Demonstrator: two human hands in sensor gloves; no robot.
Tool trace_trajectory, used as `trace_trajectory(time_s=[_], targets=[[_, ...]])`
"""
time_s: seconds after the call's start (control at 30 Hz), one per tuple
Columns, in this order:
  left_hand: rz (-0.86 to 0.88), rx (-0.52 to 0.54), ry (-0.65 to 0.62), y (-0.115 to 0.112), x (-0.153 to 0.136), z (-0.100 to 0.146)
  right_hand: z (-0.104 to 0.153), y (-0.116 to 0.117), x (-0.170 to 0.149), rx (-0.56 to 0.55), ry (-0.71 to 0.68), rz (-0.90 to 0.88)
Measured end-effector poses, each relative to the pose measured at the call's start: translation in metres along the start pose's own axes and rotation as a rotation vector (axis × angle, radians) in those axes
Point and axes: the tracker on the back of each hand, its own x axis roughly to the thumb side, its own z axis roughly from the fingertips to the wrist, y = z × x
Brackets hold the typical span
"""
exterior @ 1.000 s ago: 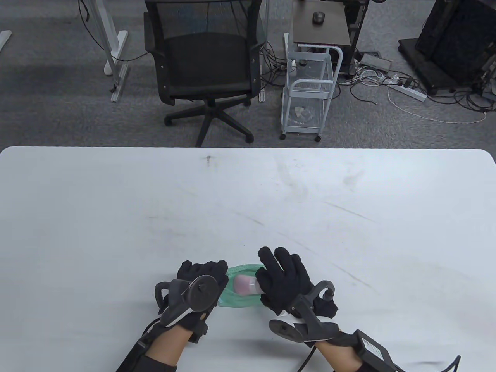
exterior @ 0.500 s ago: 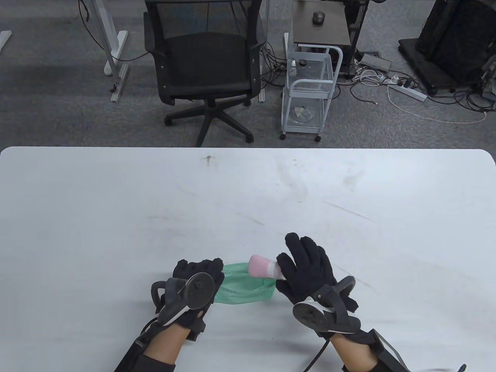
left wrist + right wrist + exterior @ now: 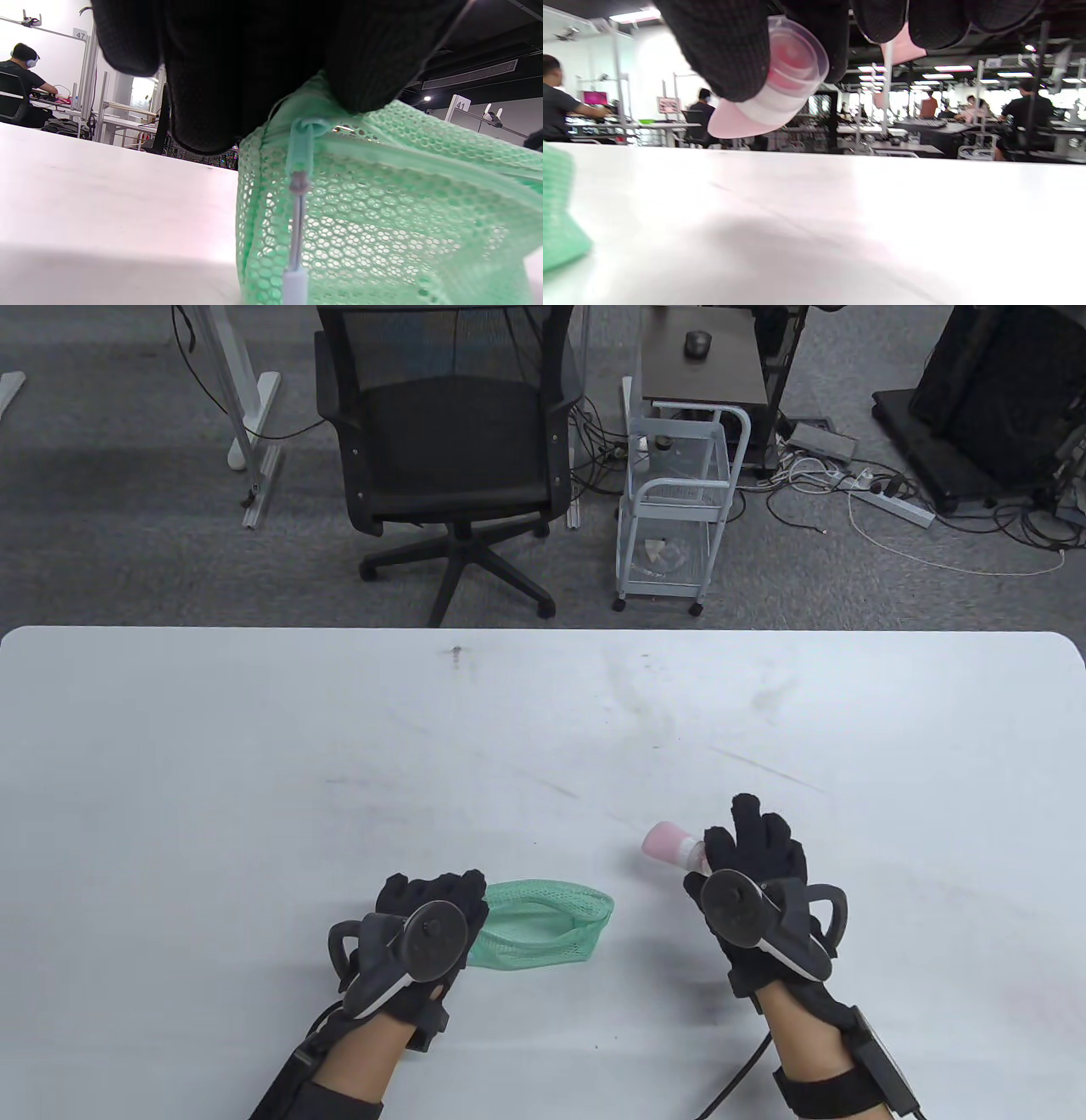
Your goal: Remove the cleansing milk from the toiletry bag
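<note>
The green mesh toiletry bag lies open on the white table near the front edge. My left hand holds the bag's left end; in the left wrist view the fingers pinch the mesh bag at its zip end. My right hand grips the pink cleansing milk bottle by its clear cap end, above the table and right of the bag. In the right wrist view the bottle shows between the fingers, and the bag sits at the left edge.
An office chair and a white wire cart stand on the floor beyond the table's far edge. Cables and a power strip lie at the back right.
My right hand pulled the pink bottle out of the bag and carried it up and to the right. The left hand stayed holding the bag, which settled flatter.
</note>
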Motion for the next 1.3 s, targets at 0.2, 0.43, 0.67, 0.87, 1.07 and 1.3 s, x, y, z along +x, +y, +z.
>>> trace_trajectory(time_s=[0.2,0.43,0.67,0.87,1.07,1.3], targets=[[0.002,-0.003,0.004,0.000,-0.001,0.000,-0.007,0.014,-0.010,0.124,0.089,0.029],[0.000,-0.002,0.004,0.000,-0.001,0.000,-0.012,0.028,-0.018,0.186,0.148,0.046],[0.001,-0.007,0.006,0.000,-0.001,0.000,-0.014,0.040,-0.023,0.241,0.173,0.048],[0.003,-0.010,0.008,0.000,-0.001,0.000,-0.014,0.052,-0.029,0.305,0.197,0.026],[0.006,-0.015,0.011,0.000,-0.002,0.000,-0.014,0.061,-0.030,0.347,0.210,0.020],[0.010,-0.018,0.014,0.000,-0.002,0.000,-0.014,0.061,-0.031,0.348,0.218,-0.005]])
